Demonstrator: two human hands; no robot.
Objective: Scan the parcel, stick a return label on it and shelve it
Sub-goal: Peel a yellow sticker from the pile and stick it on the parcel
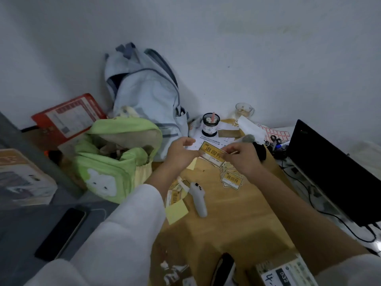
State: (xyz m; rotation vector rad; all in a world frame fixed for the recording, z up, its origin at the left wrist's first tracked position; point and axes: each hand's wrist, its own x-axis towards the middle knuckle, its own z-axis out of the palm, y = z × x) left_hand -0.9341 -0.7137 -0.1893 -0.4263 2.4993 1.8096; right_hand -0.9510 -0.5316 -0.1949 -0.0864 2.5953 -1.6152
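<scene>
Both hands hold one yellow return label (pixel 212 155) above the wooden table (pixel 237 213). My left hand (pixel 181 153) pinches its left edge; my right hand (pixel 241 156) pinches its right edge. Below them lies a small pile of more return labels (pixel 231 178). A white handheld scanner (pixel 199 200) rests on the table near my left forearm. The brown cardboard parcel (pixel 206 263) sits at the bottom, close to me, with a white shipping label (pixel 286 273) on its right end.
A green bag (pixel 115 159) and a pale blue backpack (pixel 144 87) stand at the left. A black pen cup (pixel 209 124), a glass mug (pixel 243 110) and a black monitor (pixel 334 172) line the back and right. A phone (pixel 61 234) lies at the lower left.
</scene>
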